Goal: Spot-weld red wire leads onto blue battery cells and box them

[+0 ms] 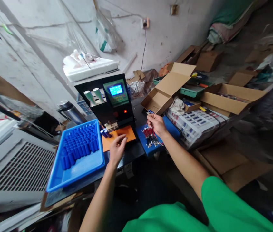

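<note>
At the near right, a green sleeve (225,199) covered the operator's upper right arm. The left hand (117,149) was positioned over the near edge of an orange mat (129,133), fingers partly curled and thumb close to the index finger; whether it gripped anything could not be determined. To the right, the right hand (157,124) was positioned above a blue board (171,125), thumb and fingertips drawn together; its contents could not be identified. A bundle of red and black wire leads (152,138) with metal ends lay on the board, directly below that hand. Left of the mat, a blue tray (78,173) contained upright blue cylinders (79,141) in close rows toward its far side. Two loose cylinders (105,133) were located at the mat's left end, beside the base of a black machine (102,111). The machine displayed a lit blue screen (116,90) and a red indicator (125,111), and carried a white foam slab (91,69) on top. A metal flask (71,112) was placed beyond the tray. At the far right, an open cardboard box (159,95) stood beside a white basket (189,124). A wall socket (146,23) with a plugged-in cord (143,48) was mounted farthest away.
</note>
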A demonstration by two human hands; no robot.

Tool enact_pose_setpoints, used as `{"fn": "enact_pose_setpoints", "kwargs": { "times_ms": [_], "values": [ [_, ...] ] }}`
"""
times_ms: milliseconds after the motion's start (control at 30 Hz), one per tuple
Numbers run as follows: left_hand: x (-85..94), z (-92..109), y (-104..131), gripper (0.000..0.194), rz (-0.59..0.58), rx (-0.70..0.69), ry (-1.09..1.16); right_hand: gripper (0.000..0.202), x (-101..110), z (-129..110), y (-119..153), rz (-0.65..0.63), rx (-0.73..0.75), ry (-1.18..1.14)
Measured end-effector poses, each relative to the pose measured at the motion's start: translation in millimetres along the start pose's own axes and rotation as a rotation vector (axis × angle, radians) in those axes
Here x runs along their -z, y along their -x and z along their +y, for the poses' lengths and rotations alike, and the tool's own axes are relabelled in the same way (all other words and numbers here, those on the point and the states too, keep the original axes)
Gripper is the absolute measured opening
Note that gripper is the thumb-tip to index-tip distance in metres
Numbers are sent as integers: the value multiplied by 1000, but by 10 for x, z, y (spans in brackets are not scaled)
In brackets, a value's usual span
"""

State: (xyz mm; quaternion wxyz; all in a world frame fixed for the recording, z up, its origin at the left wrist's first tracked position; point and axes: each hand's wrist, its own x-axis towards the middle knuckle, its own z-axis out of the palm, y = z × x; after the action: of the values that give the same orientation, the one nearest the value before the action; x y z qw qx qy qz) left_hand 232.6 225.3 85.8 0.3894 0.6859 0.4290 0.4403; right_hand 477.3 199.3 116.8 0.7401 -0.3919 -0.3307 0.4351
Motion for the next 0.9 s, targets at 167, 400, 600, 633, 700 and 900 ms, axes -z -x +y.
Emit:
{"fn": "enact_pose_setpoints", "kwargs": {
  "times_ms": [167, 400, 600, 633, 700, 900],
  "values": [
    [-136, 256, 159, 47, -138, 74, 165, 45, -396, 160, 241, -128, -89, -124],
    [-92, 276, 219, 45, -120, 152, 274, 46, -680, 341, 384, -177, -166, -182],
    [-38, 186, 248, 40, -59, 87, 221, 47, -699, 488, 410, -179, -129, -68],
    [-16, 171, 247, 38, -47, 63, 200, 47, -690, 515, 417, -205, -119, -12],
    [31, 140, 240, 35, -35, 25, 160, 45, -676, 565, 436, -285, -94, 101],
    [112, 23, 234, 32, -69, 19, 73, 30, -677, 670, 504, -463, -20, 308]
  ]
}}
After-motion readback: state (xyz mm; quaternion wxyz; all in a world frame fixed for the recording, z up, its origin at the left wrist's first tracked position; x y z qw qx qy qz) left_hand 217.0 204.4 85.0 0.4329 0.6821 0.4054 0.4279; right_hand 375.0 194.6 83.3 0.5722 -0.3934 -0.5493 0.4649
